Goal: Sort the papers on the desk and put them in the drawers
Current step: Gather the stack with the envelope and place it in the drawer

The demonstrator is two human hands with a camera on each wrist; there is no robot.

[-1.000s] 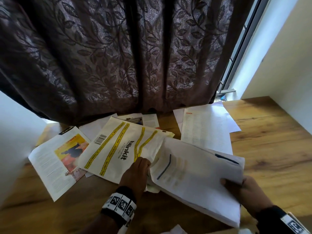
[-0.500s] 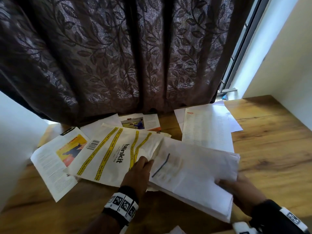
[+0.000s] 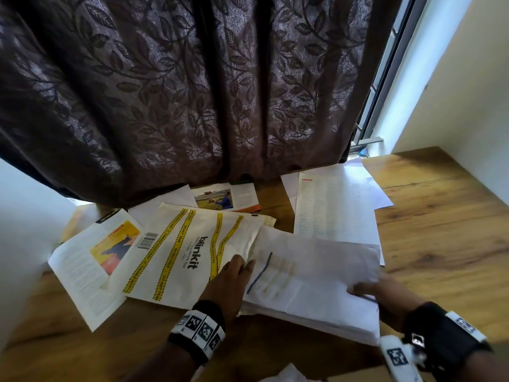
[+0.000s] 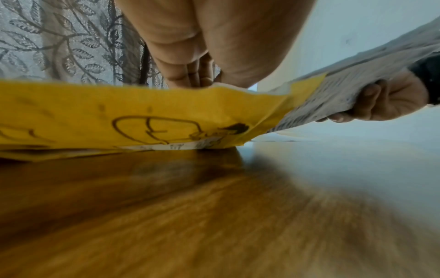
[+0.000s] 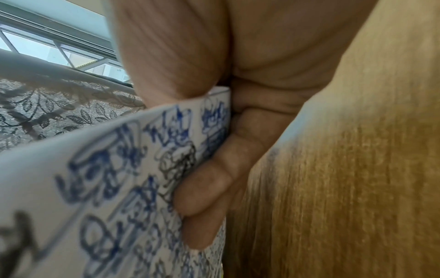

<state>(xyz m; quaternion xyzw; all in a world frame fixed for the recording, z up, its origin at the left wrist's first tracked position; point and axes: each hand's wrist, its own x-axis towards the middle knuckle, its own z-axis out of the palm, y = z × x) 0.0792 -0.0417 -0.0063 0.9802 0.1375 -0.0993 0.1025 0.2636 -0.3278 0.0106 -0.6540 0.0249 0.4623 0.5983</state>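
Wooden desk [image 3: 440,230] is strewn with unsorted papers. Right hand [image 3: 385,296] pinches a white sheaf [image 3: 316,277]; left hand [image 3: 228,282] presses flat-fingered on the blinkit envelope [image 3: 192,252]. No drawer visible.

Bare desk [image 3: 440,216] right of the index sheet [image 3: 333,208]; scattered papers and curtain [image 3: 192,92] hemming the left and back

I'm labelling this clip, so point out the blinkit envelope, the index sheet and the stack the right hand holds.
blinkit envelope [image 3: 192,252], head view, on its printed logo.
index sheet [image 3: 333,208], head view, middle of its text columns.
stack of papers [image 3: 311,274], head view, top sheet's middle.
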